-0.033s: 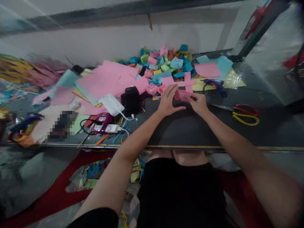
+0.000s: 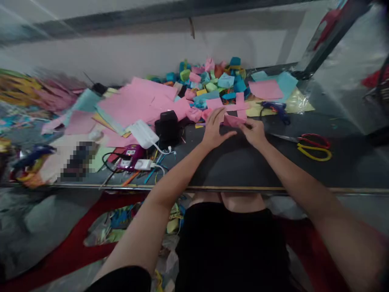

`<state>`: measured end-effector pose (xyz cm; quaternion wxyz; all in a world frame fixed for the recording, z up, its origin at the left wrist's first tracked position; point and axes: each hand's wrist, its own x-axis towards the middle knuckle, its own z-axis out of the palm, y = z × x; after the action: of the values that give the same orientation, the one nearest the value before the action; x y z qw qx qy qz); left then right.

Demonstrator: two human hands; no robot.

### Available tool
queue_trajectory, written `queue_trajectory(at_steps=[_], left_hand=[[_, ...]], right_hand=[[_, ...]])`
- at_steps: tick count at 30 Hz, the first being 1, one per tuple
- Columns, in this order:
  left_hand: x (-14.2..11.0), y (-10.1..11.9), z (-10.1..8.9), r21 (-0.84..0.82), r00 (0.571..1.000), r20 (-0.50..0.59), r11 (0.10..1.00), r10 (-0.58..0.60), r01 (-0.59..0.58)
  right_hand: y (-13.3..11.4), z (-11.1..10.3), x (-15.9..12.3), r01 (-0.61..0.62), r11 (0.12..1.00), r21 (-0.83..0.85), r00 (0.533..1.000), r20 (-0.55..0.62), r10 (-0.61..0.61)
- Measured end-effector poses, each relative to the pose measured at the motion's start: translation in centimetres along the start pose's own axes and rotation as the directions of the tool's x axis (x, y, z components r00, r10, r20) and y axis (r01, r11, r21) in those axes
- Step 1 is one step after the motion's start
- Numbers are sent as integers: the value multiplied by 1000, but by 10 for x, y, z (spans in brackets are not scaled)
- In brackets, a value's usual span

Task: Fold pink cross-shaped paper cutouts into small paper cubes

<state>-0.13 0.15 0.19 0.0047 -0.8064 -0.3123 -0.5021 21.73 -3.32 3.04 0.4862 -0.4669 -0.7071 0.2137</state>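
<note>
A small piece of pink paper (image 2: 232,121) is pinched at its right edge between the thumb and fingers of my right hand (image 2: 254,132). At the paper's left edge is my left hand (image 2: 213,130), its fingers stretched forward and its thumb apart, pointing right. Whether its fingertips touch the paper I cannot tell. Just behind lie more cut pink paper strips (image 2: 240,99). Scissors (image 2: 314,147) with red and yellow handles rest on the dark table (image 2: 243,166) to the right. A blue glue gun (image 2: 275,107) lies beyond my right hand.
Many folded coloured paper pieces (image 2: 212,79) are heaped at the back. Large pink sheets (image 2: 136,99) spread over the left side. Nearer are a black box-shaped object (image 2: 168,126), a white power bank (image 2: 144,134), a purple device with sockets (image 2: 133,157) and cables. The table's front edge (image 2: 231,188) runs before my lap.
The pink paper has tilted slightly in my right hand, and my left thumb has shifted up a little. Everything else stays where it was.
</note>
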Motion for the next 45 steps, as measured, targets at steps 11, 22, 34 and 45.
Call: queue_trajectory(at_steps=[11,22,34,45], left_hand=[[6,8,-10,129,988,-46,982,148,-141],[4,20,-13,177,961,199,957,192,-228],[5,16,-14,143,936,261,950,235,-278],[8,2,-16,82,984,51,981,172,-176]], right_hand=[[-5,-6,0,360,892,-273,900,-152,-410],[-11,0,-5,452,803,-389,863,-38,-504],[-6,0,-3,534,769,-353,820,-6,-572],[19,-21,9,318,852,-416,929,-42,-367]])
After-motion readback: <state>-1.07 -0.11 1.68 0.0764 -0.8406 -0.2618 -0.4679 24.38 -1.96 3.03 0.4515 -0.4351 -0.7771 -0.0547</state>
